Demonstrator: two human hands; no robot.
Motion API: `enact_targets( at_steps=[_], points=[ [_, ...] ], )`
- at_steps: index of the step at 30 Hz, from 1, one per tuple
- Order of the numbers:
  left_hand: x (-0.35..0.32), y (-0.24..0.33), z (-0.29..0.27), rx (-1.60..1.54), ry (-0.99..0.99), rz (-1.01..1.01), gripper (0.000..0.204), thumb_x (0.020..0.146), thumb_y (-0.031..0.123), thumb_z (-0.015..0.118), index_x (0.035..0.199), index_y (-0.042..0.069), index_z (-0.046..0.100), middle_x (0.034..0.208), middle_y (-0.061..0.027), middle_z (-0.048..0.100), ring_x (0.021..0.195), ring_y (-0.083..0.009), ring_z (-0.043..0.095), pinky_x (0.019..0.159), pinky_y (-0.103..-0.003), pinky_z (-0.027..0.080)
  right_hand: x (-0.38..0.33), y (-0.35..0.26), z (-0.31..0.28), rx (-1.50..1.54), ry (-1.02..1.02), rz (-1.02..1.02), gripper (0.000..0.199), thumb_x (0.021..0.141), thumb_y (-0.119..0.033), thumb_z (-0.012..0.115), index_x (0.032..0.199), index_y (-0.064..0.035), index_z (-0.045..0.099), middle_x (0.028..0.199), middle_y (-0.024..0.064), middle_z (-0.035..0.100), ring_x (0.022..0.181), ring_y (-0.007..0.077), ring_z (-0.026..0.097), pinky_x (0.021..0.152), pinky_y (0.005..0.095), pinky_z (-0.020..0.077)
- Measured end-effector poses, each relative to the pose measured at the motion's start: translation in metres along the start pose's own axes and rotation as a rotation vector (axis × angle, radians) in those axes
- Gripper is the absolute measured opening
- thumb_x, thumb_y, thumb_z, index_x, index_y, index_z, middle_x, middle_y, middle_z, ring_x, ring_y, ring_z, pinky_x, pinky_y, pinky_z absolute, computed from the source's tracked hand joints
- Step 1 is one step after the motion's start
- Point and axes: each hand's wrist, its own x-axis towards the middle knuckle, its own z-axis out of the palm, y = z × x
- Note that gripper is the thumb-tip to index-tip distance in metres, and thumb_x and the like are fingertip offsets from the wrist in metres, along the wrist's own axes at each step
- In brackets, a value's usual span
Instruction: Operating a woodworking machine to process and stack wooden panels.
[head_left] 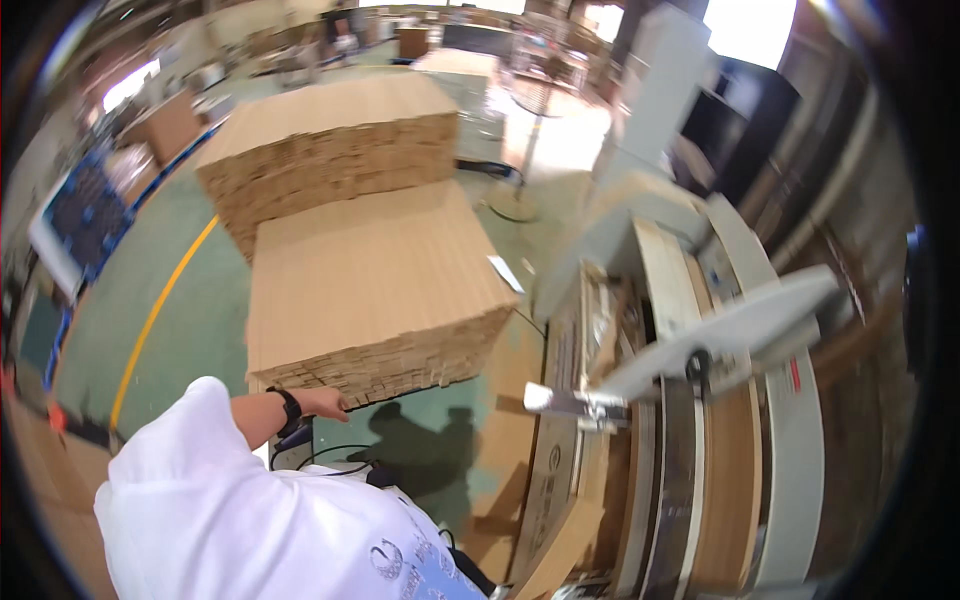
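Observation:
My left hand (324, 402) reaches forward from a white sleeve, with a dark watch (290, 404) on its wrist. Its fingers look curled, and what they hold, if anything, is too small to make out. It is beside the low front edge of a stack of light brown boards (375, 270), close to the stack's near left corner. Whether it touches the boards, I cannot tell. Just below the wrist is a dark and grey piece of equipment (292, 440) with a black cable (335, 450). My right hand is out of view.
A second board stack (335, 140) stands behind the first. To the right is a long machine with a pale flat panel (720, 335) and metal rails (680, 470). A round-based stand (514, 205) is beyond. A yellow line (160, 315) crosses the green floor at left.

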Motion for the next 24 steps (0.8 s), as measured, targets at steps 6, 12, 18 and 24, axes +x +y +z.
enact_targets(
  at_steps=[6, 12, 18, 24],
  points=[
    [-0.006, -0.027, -0.030, 0.017, -0.004, 0.062, 0.049, 0.072, 0.037, 0.061, 0.102, -0.001, 0.057, 0.091, -0.0151, 0.063, 0.085, -0.0269, 0.060, 0.074, -0.035, 0.047, 0.020, -0.139, -0.098, 0.288, -0.266, -0.378, 0.062, 0.079, -0.035, 0.059, 0.123, 0.0032, 0.039, 0.108, 0.0219, 0.054, 0.100, 0.0367, 0.051, 0.085, 0.0387, 0.0424],
    [-0.008, -0.020, -0.045, -0.294, 0.171, 0.349, 0.056, 0.071, 0.038, 0.063, 0.112, 0.001, 0.052, 0.098, -0.0172, 0.060, 0.090, -0.0286, 0.057, 0.076, -0.036, 0.045, 0.077, -0.274, -0.065, 0.530, -0.326, -0.649, 0.076, 0.075, -0.044, 0.059, 0.129, 0.0006, 0.029, 0.119, 0.0278, 0.041, 0.109, 0.0381, 0.041, 0.090, 0.0437, 0.0363],
    [-0.014, 0.009, -0.097, -0.258, 0.280, 0.655, 0.061, 0.070, 0.039, 0.064, 0.114, 0.000, 0.048, 0.093, -0.0170, 0.059, 0.087, -0.0311, 0.056, 0.075, -0.037, 0.044, 0.095, -0.471, -0.050, 0.723, -0.485, -0.940, 0.091, 0.057, -0.014, 0.070, 0.133, -0.0058, 0.022, 0.126, 0.0191, 0.033, 0.111, 0.0310, 0.040, 0.095, 0.0428, 0.0315],
    [-0.034, 0.020, -0.128, -0.327, 0.455, 0.594, 0.076, 0.070, 0.041, 0.065, 0.125, 0.000, 0.034, 0.123, -0.0211, 0.039, 0.109, -0.0322, 0.045, 0.087, -0.038, 0.039, 0.008, -0.659, -0.025, 0.964, -0.975, -1.030, 0.089, 0.061, -0.004, 0.066, 0.136, -0.0083, 0.016, 0.127, 0.0146, 0.033, 0.109, 0.0258, 0.041, 0.091, 0.0360, 0.0354]
  ],
)
